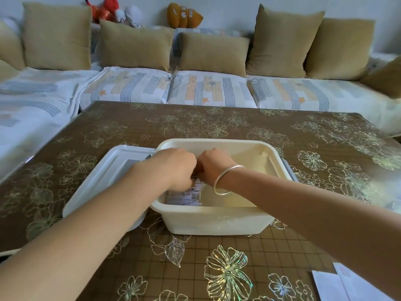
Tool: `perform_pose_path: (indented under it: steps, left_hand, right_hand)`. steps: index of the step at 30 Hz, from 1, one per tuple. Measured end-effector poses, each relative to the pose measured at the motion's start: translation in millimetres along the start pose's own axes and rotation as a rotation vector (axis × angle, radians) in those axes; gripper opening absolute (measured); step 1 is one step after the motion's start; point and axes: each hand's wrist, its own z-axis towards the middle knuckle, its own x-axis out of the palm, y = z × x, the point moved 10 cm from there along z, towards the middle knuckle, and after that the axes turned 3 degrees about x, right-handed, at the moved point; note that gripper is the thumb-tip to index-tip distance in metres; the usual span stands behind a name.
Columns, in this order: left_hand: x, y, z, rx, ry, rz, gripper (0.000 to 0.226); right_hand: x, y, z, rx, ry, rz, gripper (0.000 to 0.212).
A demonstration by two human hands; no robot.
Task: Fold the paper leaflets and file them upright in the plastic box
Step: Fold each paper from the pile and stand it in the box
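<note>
Leaflets (186,195): a small batch of folded printed papers inside the plastic box (217,222), packed against its left wall at the near corner and standing on edge, leaning slightly. Their upper edges are covered by the hands.
Left hand (175,168): reaches over the box's left rim, knuckles up, fingers curled down and closed on the tops of the leaflets.
Right hand (213,166): comes in across the box's near-right corner. It touches the left hand, and its fingers are curled tight onto the same paper edge, with the tips mostly hidden between the two hands.
Bracelet (233,167): a plain silver ring round the right wrist, hanging over the box's open middle.
Plastic box: cream, rectangular with rounded corners, lid off. The part to the right of the leaflets shows bare floor and walls.
In the way: both forearms cross the box's near rim and hide much of the left inside wall.
Lid (102,181): white, lying flat just left of the box, with one edge touching the box's left side. The left forearm passes above it.
Table (217,127): brown checked cover with shiny flower outlines, under the box on all sides.
Loose sheets (338,285): white paper lying flat, well to the near right of the box, at the table's edge.
Sofa (206,88): beyond the box, past the far table edge, with striped covers and tan cushions (214,51) along its back.
Plush toys (184,15): orange and red ones on the ledge behind the cushions, farthest from the box.
</note>
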Motion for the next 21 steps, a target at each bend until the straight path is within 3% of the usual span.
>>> perform_pose_path:
  steps: [2,5,10,14,17,21]
  left_hand:
    - [-14.6,8.6,-5.9,0.007,-0.08,-0.01,0.016]
    - [-38.8,18.9,-21.1,0.023,-0.252,-0.092,0.034]
    - [-64.2,22.7,-58.6,0.101,-0.557,-0.38,0.033]
    - [-65.2,4.7,-85.8,0.148,-0.665,-0.515,0.031]
    - [-58.8,-23.5,-102.2,0.196,-0.695,-0.649,0.031]
    - [-46.1,-79.5,-121.4,0.287,-0.692,-0.723,0.027]
  right_hand:
    - [5.3,2.1,-1.9,-0.039,0.033,0.079,0.03]
    - [5.5,2.9,-7.9,-0.072,0.053,0.148,0.042]
    - [-18.3,5.2,-11.6,-0.051,-0.068,-0.106,0.033]
    - [-53.1,-14.2,-40.9,0.029,-0.192,0.061,0.03]
    - [-77.6,-40.3,-94.5,0.06,-0.365,0.271,0.028]
    - [-101.0,-91.9,-201.2,0.162,-0.76,0.382,0.021]
